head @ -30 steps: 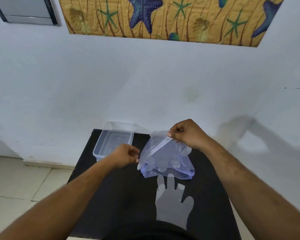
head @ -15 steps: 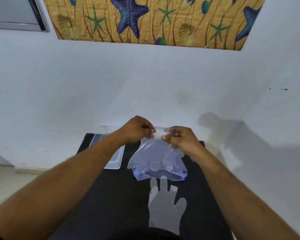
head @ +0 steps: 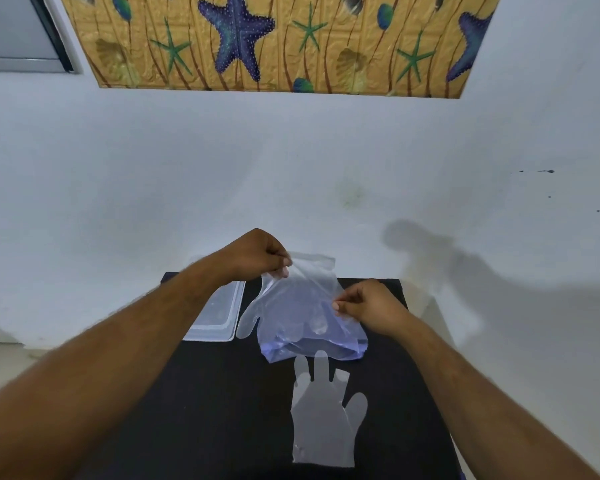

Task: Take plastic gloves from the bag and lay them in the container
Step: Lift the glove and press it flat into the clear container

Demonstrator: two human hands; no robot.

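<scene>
My left hand [head: 253, 256] pinches the cuff of a clear plastic glove [head: 305, 282] and holds it up above the bluish plastic bag [head: 326, 351]. The glove's thumb hangs down to the left, and its fingers are still inside the bag's mouth. My right hand [head: 371, 304] pinches the bag's upper edge on the right side. A second clear glove [head: 321, 417] lies flat on the black table [head: 222, 393], just in front of the bag. The clear plastic container [head: 215, 320] stands left of the bag, partly hidden by my left forearm.
The small black table stands against a white wall [head: 291, 168]. A starfish-patterned panel [head: 257, 39] hangs high on the wall. Tiled floor [head: 0, 362] shows to the left of the table.
My left hand went from beside the container to the bag's mouth, took a glove by the cuff and lifted it most of the way out. My right hand dropped lower, holding the bag.
</scene>
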